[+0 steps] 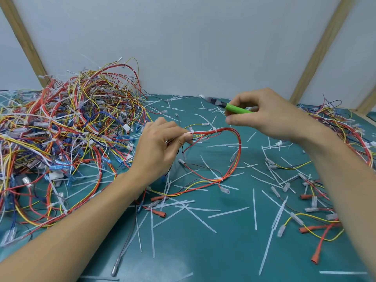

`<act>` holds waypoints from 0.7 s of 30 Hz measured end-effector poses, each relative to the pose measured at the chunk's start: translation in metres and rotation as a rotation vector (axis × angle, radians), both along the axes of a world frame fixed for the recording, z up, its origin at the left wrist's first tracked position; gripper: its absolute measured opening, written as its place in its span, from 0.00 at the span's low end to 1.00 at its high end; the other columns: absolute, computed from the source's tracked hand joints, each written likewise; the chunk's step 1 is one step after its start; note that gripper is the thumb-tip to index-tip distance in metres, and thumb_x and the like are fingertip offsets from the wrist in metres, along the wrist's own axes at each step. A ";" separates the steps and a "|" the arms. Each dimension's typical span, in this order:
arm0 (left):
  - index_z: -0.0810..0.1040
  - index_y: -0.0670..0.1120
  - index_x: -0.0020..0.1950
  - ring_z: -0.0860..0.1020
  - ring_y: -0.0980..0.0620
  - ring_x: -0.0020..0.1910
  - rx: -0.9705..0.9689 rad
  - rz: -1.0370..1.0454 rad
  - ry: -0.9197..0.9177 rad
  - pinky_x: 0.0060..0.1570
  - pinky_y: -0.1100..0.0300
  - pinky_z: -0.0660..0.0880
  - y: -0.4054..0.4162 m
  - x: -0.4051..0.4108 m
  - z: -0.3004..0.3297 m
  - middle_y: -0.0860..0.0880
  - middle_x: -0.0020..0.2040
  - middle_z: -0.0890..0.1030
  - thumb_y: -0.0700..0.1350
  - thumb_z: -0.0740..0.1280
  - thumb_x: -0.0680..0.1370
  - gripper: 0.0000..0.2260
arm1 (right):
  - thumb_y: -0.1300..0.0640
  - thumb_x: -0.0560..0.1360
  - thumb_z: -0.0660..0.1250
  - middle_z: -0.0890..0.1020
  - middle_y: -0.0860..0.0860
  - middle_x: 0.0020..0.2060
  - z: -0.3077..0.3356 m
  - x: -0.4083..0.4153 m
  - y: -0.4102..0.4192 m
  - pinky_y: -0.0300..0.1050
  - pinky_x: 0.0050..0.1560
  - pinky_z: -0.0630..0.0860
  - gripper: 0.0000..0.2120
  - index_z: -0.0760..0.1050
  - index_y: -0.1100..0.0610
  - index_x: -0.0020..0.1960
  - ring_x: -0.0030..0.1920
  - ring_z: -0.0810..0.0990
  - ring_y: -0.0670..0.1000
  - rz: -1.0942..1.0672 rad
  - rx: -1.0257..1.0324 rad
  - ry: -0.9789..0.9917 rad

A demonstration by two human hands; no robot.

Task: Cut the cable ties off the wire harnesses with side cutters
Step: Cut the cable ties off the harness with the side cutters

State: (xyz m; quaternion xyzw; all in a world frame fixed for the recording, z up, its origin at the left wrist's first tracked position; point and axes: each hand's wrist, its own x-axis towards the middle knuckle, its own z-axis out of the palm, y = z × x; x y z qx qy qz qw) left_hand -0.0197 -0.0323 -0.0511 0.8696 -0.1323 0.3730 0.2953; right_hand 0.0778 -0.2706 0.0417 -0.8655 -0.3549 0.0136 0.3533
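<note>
My left hand (160, 147) pinches a harness (227, 159) above the worktop (203, 251); my right hand (270, 117) grips the green cutters (237, 108). Cut ties (200, 219) litter the mat, but a big pile (71, 127) looks left, so I'd guess midway.

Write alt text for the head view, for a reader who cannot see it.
A left hand pinches a red and yellow wire harness above a green mat, while the right hand holds green-handled cutters above it. A big tangle of harnesses lies at left; cut white ties litter the mat.
</note>
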 end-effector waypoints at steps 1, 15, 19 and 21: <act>0.86 0.49 0.44 0.66 0.52 0.38 0.006 0.000 -0.004 0.41 0.47 0.66 0.000 0.001 0.000 0.59 0.34 0.73 0.49 0.67 0.81 0.10 | 0.55 0.75 0.75 0.85 0.43 0.42 -0.002 0.001 0.001 0.41 0.47 0.73 0.02 0.83 0.50 0.46 0.39 0.78 0.38 -0.001 0.010 0.016; 0.83 0.47 0.56 0.74 0.47 0.50 0.072 0.177 -0.066 0.54 0.49 0.69 0.001 -0.001 0.002 0.51 0.49 0.80 0.49 0.68 0.80 0.09 | 0.63 0.75 0.76 0.88 0.47 0.42 -0.016 -0.002 0.011 0.28 0.42 0.74 0.06 0.84 0.53 0.48 0.40 0.82 0.39 0.069 -0.008 0.218; 0.82 0.46 0.55 0.75 0.47 0.48 0.121 0.221 -0.259 0.51 0.51 0.70 -0.008 -0.008 0.012 0.49 0.49 0.80 0.47 0.69 0.79 0.07 | 0.62 0.74 0.76 0.85 0.49 0.38 -0.019 -0.007 0.021 0.43 0.45 0.74 0.07 0.81 0.51 0.43 0.38 0.79 0.45 -0.069 0.066 0.125; 0.83 0.45 0.48 0.75 0.51 0.37 0.075 0.069 -0.238 0.43 0.56 0.71 -0.016 -0.011 0.012 0.51 0.40 0.81 0.45 0.68 0.80 0.06 | 0.63 0.73 0.76 0.83 0.51 0.37 -0.023 -0.011 0.029 0.45 0.43 0.74 0.10 0.79 0.50 0.41 0.36 0.77 0.48 -0.143 0.178 0.060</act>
